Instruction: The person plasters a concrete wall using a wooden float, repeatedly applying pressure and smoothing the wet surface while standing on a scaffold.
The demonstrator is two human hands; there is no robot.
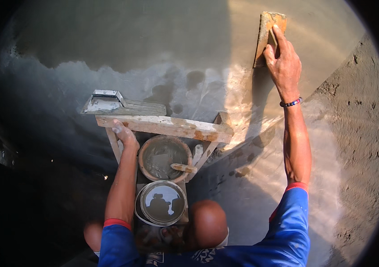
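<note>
Up at the right, my right hand (283, 62) is closed on the handle of a worn, orange-brown plastering float (261, 42). Its index finger stretches along the float, which lies against a grey plastered wall (176, 31). My left hand (127, 134) grips the left end of a mortar-stained wooden plank (167, 126), thumb on its near side and the other fingers mostly hidden. On the plank's far side rests a steel trowel (142, 107) with a looped handle. Below the plank stands a round bowl (141, 155) of wet grey mortar, and a smaller trowel's wooden handle (183, 168) lies over its rim.
A bucket (163, 202) of water stands between the bowl and my knees. Wooden legs (203, 160) slope down from the plank. Wet plaster darkens the wall's upper part, with a paler area beneath. A rough, unsmoothed surface (354, 111) lies at the right.
</note>
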